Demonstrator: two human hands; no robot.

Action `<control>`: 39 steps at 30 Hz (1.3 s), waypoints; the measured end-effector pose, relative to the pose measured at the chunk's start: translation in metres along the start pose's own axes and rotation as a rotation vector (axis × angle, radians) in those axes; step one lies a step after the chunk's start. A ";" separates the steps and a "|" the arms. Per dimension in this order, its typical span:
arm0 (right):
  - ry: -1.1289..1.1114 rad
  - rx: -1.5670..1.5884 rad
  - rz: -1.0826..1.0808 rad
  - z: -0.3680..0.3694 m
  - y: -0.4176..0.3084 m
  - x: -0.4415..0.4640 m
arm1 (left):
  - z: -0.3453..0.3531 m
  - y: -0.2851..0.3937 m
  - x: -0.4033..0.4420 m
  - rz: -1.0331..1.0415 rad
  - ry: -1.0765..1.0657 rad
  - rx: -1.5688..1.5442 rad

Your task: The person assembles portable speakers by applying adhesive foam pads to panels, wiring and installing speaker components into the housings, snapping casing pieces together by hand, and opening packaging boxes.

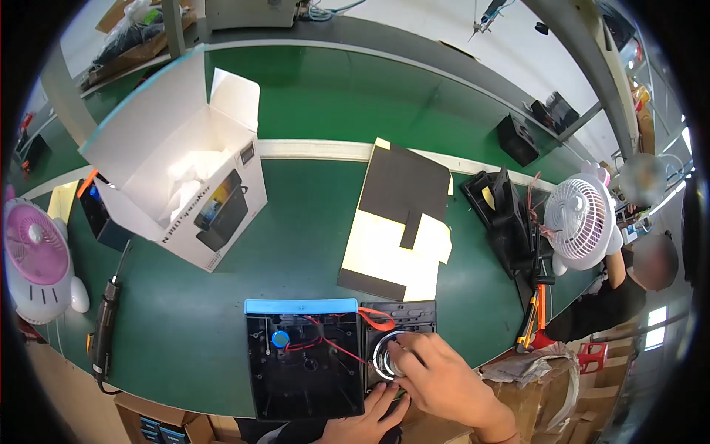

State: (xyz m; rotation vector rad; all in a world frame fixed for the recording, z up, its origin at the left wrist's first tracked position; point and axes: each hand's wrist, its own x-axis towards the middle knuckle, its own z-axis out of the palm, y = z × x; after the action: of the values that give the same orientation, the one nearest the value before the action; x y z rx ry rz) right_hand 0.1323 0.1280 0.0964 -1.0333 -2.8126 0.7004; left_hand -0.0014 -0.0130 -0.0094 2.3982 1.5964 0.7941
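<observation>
My right hand (pixel 445 381) has its fingers curled and pressed together on a round speaker (pixel 381 360) with a shiny silver rim. That speaker sits on a black plastic panel (pixel 403 314) near the table's front edge. Just below it, my left hand (pixel 373 416) lies with fingers stretched out at the panel's lower edge. A black open housing (pixel 303 385) with a blue edge stands beside the panel on the left. Inside are a small blue round part (pixel 280 339) and thin red wires (pixel 340 348) running towards the speaker. An orange-red ribbon (pixel 379 321) loops between housing and panel.
An open white printed carton (pixel 222 214) stands back left, near an electric screwdriver (pixel 108 318) and a pink fan (pixel 37 244). Black and cream sheets (pixel 403 185) lie mid-table. On the right are black plastic parts (pixel 506 222), a white fan (pixel 579 222), a cutter (pixel 529 322) and a person.
</observation>
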 end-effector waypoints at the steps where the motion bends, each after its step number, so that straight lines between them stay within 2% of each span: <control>1: -0.027 0.006 0.014 -0.003 0.001 0.002 | 0.000 -0.002 0.002 0.014 -0.014 -0.001; 5: -0.141 0.043 0.118 -0.009 -0.005 0.013 | 0.009 -0.002 -0.002 0.033 -0.071 -0.052; 7: -0.113 0.075 0.143 0.000 0.002 0.005 | 0.011 -0.001 -0.003 0.052 -0.093 -0.038; 10: -0.031 0.116 0.081 0.004 0.005 0.000 | 0.007 0.008 0.000 -0.053 -0.103 -0.110; 11: -0.033 0.177 0.061 -0.005 0.011 0.003 | 0.005 0.008 0.005 -0.036 -0.019 -0.011; 14: 0.057 0.465 0.107 -0.018 0.042 0.027 | -0.005 0.006 0.008 0.003 0.007 0.015; 16: 0.266 0.169 0.363 -0.019 0.045 0.052 | -0.006 0.009 0.006 -0.013 -0.031 -0.001; 19: 0.319 -0.155 0.302 0.002 0.057 0.066 | 0.000 0.011 0.005 -0.022 -0.021 0.029; 22: 0.240 -0.390 0.213 0.008 0.050 0.069 | 0.006 0.015 0.000 -0.045 -0.012 0.054; 26: 0.307 -0.449 0.113 0.022 0.047 0.069 | 0.008 0.021 -0.001 -0.085 -0.049 0.064; 27: 0.323 -0.410 0.145 0.024 0.047 0.069 | -0.002 0.021 0.005 -0.071 -0.007 0.055; 30: 0.343 -0.132 0.181 0.018 0.057 0.072 | 0.004 0.013 -0.005 0.016 -0.096 0.160; 31: 0.279 -0.037 0.188 0.013 0.065 0.075 | 0.009 0.012 -0.008 -0.023 -0.154 0.174; 34: 0.159 0.183 0.262 0.005 0.078 0.076 | 0.008 0.010 -0.010 -0.005 -0.150 0.147; 38: 0.104 0.325 0.284 -0.011 0.084 0.070 | 0.007 0.009 -0.010 0.002 -0.148 0.150; 39: 0.113 0.520 0.286 -0.013 0.088 0.068 | 0.006 0.010 -0.009 -0.001 -0.156 0.145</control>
State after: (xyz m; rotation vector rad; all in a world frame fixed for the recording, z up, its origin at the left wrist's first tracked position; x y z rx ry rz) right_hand 0.1354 0.2349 0.0627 -1.3141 -2.2149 1.2657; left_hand 0.0069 -0.0243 -0.0133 2.4871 1.6444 0.4920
